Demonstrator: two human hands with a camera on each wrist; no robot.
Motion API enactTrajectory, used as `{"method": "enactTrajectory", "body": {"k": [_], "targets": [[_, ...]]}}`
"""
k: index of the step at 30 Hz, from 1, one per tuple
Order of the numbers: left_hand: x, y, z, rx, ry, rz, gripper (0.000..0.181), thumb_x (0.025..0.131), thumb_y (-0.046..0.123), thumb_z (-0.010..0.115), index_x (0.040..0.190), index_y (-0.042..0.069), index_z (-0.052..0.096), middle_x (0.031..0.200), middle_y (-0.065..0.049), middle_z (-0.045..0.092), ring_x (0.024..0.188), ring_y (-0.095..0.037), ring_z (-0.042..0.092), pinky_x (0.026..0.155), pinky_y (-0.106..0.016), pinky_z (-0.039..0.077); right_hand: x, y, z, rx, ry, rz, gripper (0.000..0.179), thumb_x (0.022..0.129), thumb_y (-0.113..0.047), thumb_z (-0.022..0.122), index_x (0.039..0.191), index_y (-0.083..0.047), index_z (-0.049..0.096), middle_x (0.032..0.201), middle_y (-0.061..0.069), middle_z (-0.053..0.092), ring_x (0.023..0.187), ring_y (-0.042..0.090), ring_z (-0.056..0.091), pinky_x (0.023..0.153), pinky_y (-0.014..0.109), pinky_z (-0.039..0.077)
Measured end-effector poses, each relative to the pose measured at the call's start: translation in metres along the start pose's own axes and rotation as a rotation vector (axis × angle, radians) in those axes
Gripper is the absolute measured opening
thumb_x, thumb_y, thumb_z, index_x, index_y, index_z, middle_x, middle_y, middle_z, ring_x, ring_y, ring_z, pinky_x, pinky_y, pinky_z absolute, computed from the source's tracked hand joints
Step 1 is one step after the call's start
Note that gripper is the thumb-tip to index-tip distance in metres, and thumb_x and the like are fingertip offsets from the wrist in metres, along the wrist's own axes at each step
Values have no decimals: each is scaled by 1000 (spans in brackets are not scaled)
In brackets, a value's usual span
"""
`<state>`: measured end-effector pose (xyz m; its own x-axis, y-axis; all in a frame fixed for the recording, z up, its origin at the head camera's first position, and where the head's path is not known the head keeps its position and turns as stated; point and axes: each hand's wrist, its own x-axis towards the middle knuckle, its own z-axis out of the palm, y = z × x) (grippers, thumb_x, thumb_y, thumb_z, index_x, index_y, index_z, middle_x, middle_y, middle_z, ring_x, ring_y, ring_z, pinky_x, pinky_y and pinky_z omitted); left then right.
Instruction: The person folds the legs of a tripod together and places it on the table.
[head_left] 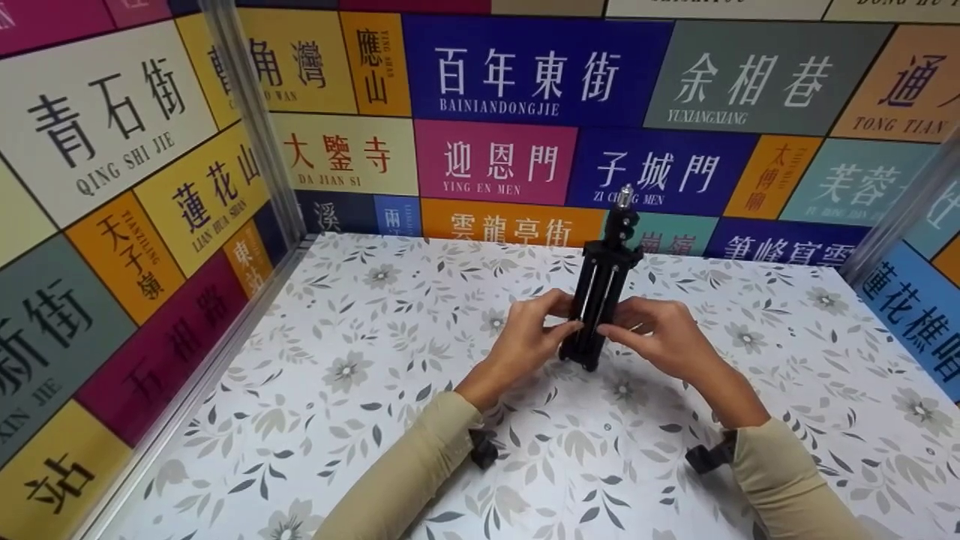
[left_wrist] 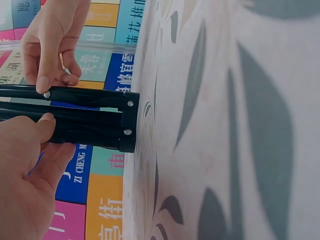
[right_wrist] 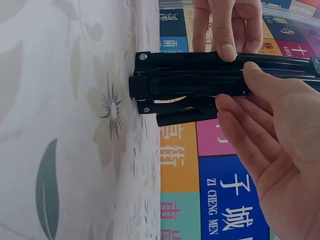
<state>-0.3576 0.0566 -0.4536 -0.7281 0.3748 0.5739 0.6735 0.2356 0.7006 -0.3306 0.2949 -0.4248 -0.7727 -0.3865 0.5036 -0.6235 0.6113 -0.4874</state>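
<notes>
Underneath, floral table (head_left: pixel 375 420), sign-covered walls (head_left: pixel 135 187).

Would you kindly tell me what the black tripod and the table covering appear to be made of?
Tripod: probably black-coated metal or plastic, judging by its semi-gloss sheen and silver rivets. Table covering: seemingly smooth printed vinyl or paper, with a flat leaf-and-flower pattern.
</notes>
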Motion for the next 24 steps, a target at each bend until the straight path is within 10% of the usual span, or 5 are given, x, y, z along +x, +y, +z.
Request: {"method": "enactTrajectory", "body": {"k": [24], "targets": [[-2, -3, 2, -53, -44, -41, 29, 98, 7, 64, 127, 11, 65, 126, -6, 71, 116, -6, 67, 93, -22, 57, 1, -16, 10, 127, -13, -69, 12, 83, -22, 83, 91, -17, 76, 79, -2, 77, 66, 8, 74, 55, 20, 59]]}}
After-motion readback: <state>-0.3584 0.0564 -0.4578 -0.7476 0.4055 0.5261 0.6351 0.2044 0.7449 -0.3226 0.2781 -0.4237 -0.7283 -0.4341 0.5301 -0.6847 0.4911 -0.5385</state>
